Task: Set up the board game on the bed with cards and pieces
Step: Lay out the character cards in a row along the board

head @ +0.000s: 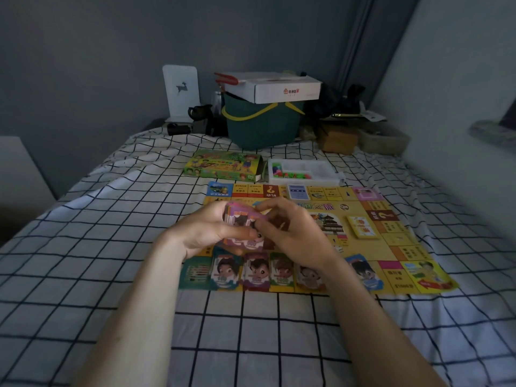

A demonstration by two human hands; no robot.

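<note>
**Head view: both hands on a stack of play money above the board**

Head view looks down at the game board (391, 233), spread flat on the checked bed sheet (111, 219). Above the board's near-left part, the left hand (206, 233) grips a stack of purple play money (245, 219), fingers curled round it and thumb laid across its face. The right hand (293, 233) pinches the same stack from the other side with bent fingers. Along the board's near edge lie piles of banknotes (255, 272) side by side. A small yellow card deck (361, 227) rests on the board's right half. Just beyond the board's far edge sit the game box (223, 166) and a white tray of coloured pieces (301, 170). Further behind the board stands a green basket (262, 127).
</note>
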